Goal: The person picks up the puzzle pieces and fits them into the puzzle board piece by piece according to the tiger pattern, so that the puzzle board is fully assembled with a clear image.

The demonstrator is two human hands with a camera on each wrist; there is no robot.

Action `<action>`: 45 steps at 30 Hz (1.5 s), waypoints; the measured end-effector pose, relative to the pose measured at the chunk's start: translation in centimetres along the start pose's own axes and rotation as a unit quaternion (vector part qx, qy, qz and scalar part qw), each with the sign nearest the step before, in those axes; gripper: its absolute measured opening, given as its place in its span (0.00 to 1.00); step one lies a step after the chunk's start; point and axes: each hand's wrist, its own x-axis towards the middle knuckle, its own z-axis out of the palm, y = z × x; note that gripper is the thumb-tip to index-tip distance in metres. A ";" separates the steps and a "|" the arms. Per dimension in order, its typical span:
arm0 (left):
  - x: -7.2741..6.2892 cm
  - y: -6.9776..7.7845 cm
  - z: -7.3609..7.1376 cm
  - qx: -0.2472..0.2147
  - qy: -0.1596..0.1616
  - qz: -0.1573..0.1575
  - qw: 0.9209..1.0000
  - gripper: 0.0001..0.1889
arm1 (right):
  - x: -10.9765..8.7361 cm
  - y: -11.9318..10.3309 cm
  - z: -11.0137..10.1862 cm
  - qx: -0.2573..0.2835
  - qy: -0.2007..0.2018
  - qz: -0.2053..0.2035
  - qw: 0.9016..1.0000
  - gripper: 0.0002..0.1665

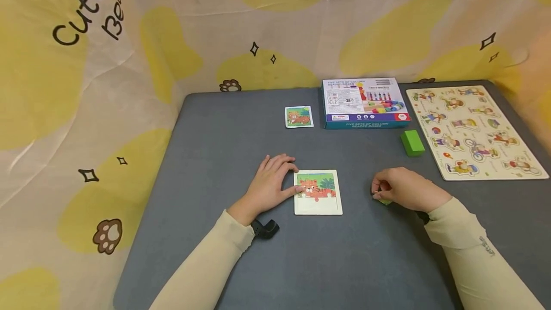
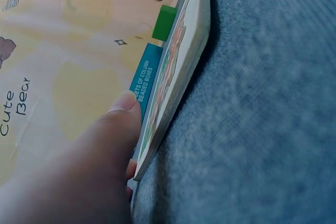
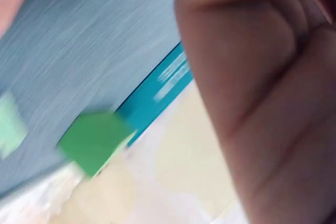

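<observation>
A tiger jigsaw puzzle [image 1: 317, 190] in a pale frame lies flat on the grey table, its lower strip bare wood. My left hand [image 1: 269, 185] rests at its left edge, thumb on the picture and fingers stretched past the upper left corner. To the right of the puzzle, my right hand [image 1: 400, 188] pinches a small green puzzle piece [image 1: 385, 201] low over the table, fingers curled and covering most of it. In the right wrist view the palm [image 3: 262, 93] fills the right side, and a blurred pale green shape [image 3: 10, 124] shows at the left edge.
Behind the puzzle lies a small tiger picture card [image 1: 299, 117]. A beaded-boxes carton [image 1: 366, 104] stands at the back, with a green block [image 1: 412, 143] in front of its right corner. A wooden board with figures [image 1: 475, 133] covers the right side. Patterned cloth [image 1: 275, 23] hangs behind the table.
</observation>
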 end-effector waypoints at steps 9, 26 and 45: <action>0.1 -0.1 -0.2 -0.006 0.007 0.005 1.000 0.27 | 3.1 -3.3 0.2 0.148 0.054 -0.009 0.987 0.09; 0.5 -0.3 0.0 -0.010 0.010 -0.002 1.000 0.20 | 6.5 -6.8 2.8 0.117 0.071 -0.078 0.988 0.08; 0.4 -0.3 -0.1 -0.032 0.008 -0.003 0.999 0.16 | 7.1 -9.9 7.1 0.050 0.121 -0.096 0.987 0.14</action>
